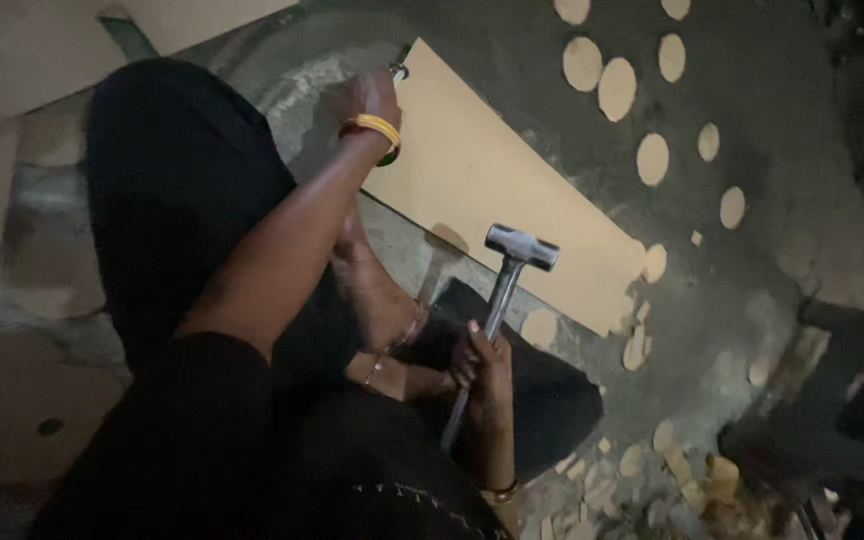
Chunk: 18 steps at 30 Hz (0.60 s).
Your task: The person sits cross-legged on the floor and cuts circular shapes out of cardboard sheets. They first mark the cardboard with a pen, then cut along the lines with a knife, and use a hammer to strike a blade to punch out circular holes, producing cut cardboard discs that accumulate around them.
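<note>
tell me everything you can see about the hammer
The hammer has a blocky grey metal head and a long, thin metal-looking handle. The right hand grips the handle about midway, holding it raised and tilted, head up and away from the person. The head hangs above the lower edge of the tan board, not touching it, and casts a shadow there. The handle's lower end runs down past the hand over the black clothing.
</note>
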Motion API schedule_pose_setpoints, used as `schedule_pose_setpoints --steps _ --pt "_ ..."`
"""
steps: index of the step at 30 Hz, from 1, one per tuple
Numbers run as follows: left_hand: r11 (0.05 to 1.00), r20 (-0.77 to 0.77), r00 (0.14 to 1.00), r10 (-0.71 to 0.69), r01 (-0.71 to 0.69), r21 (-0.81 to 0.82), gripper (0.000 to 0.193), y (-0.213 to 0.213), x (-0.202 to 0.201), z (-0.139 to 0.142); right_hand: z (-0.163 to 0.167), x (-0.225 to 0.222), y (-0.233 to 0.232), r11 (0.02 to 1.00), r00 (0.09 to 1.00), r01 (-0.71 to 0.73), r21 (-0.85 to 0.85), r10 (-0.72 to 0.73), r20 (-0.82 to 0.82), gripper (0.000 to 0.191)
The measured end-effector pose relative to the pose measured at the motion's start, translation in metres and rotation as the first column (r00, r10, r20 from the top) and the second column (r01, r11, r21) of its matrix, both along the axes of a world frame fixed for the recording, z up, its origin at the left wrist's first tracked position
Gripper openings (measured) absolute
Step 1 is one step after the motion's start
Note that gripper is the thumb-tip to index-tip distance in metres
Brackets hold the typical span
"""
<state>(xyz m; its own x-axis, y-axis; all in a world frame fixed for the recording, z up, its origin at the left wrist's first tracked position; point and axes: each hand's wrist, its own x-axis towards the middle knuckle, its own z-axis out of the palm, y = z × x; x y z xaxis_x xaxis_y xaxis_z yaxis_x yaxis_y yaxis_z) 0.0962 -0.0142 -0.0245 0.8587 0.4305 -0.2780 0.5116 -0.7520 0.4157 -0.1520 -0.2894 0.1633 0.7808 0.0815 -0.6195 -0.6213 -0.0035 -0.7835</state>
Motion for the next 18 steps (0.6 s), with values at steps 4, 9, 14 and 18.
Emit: schedule_pose_setpoints --steps 4,9,14,18 --pt "0.996 0.37 0.929 0.014 -0.046 0.077 0.047 0.011 -0.004 0.005 -0.035 0.034 0.017 0.966 1.0 -0.022 0.256 0.024 -0.004 0.029" --pt "0.955 0.306 0.937 0.168 -0.077 -0.287 0.034 0.023 -0.012 0.012 -0.095 0.058 0.03 0.803 0.973 0.134 0.581 0.004 -0.229 0.026" --pt "0.149 0.114 0.788 0.606 0.027 -0.988 0.032 0.024 -0.014 0.013 -0.121 0.058 0.021 0.747 0.967 0.116 0.655 0.066 -0.247 0.031" --pt "0.309 0.255 0.911 0.325 0.153 -0.939 0.025 0.013 -0.025 0.021 -0.118 0.054 0.018 0.864 0.965 0.147 0.481 -0.018 -0.263 0.024"
